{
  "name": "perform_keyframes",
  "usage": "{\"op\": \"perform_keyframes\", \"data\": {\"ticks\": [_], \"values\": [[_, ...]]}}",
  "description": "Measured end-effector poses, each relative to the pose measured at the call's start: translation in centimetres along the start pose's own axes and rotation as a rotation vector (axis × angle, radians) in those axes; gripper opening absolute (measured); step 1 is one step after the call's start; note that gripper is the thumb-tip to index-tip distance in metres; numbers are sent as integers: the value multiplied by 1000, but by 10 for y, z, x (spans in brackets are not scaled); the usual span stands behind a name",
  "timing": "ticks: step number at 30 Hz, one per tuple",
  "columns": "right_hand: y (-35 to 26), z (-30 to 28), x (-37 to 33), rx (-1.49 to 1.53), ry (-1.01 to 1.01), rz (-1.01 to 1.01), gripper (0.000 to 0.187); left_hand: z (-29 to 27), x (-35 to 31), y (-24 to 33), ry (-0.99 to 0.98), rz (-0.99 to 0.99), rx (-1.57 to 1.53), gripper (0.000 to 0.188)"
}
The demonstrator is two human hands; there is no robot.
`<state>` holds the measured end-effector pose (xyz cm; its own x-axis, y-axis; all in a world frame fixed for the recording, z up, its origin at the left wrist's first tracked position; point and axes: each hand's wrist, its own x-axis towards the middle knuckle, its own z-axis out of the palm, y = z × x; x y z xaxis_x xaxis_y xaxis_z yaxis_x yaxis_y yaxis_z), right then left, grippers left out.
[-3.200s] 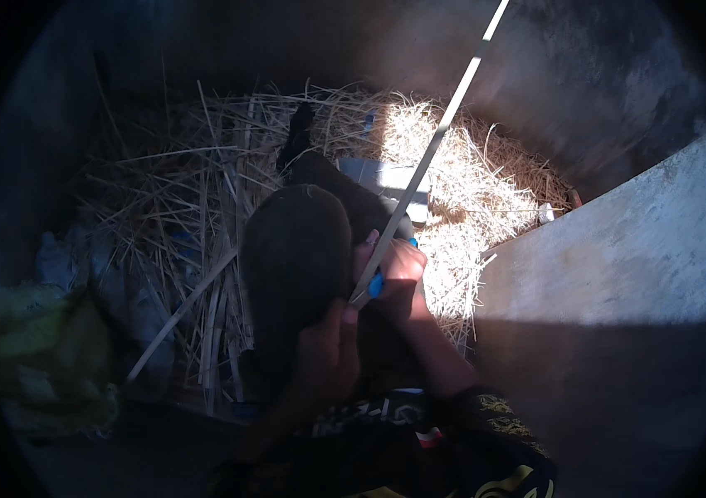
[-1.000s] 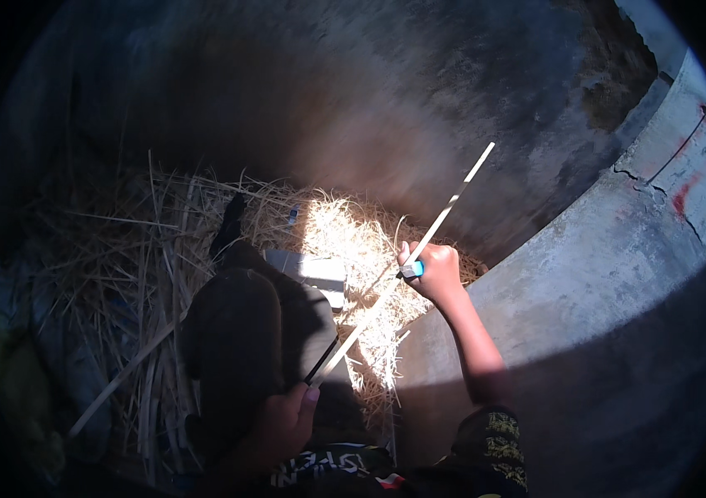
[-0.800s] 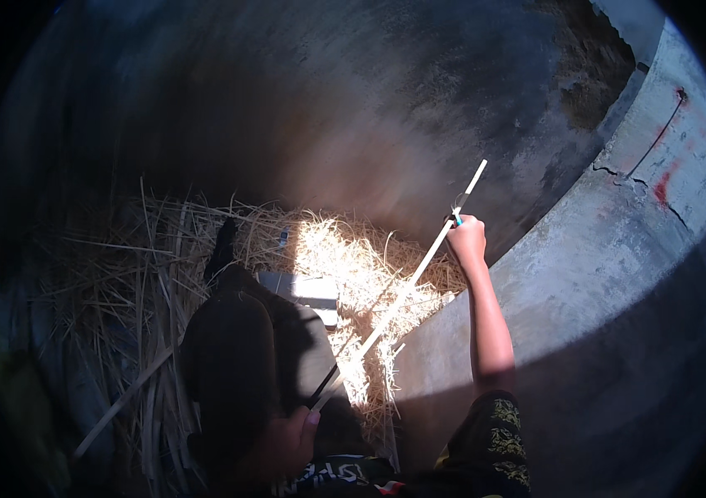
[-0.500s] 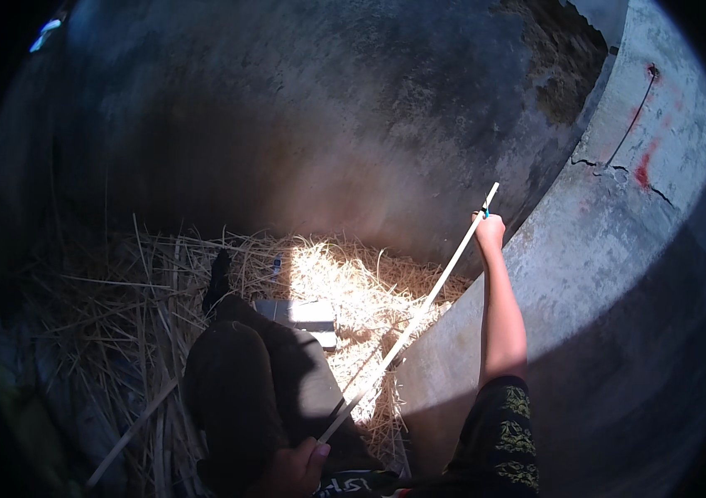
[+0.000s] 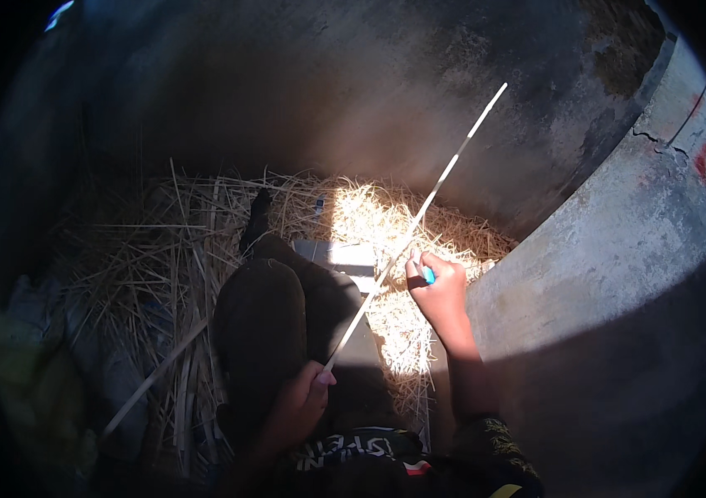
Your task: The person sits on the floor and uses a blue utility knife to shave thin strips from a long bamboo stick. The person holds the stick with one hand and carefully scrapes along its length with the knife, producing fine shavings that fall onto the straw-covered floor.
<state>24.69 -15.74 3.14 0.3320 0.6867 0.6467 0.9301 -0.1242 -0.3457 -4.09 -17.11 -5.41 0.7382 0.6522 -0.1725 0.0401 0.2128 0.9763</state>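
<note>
Head view: slim straight strip (image 5: 433, 193), tangled straw (image 5: 405, 334).

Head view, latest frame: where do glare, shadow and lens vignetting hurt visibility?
In the head view, direct sun nearly bleaches the sunlit straw; the head view leaves the left hand in dim shade while the right hand catches light; the head view's corners fall to black, and the yellowish material at lower left is too dark to identify.
</note>
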Motion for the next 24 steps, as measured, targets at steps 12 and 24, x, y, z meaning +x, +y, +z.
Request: {"op": "perform_keyframes", "data": {"ticks": [12,24], "values": [[-48,72,-101,-79,-222,-266,18,6,1,2,252,180,346,23],[26,85,21,-346,-93,174,13,15,2,-6,305,204,594,20]]}}
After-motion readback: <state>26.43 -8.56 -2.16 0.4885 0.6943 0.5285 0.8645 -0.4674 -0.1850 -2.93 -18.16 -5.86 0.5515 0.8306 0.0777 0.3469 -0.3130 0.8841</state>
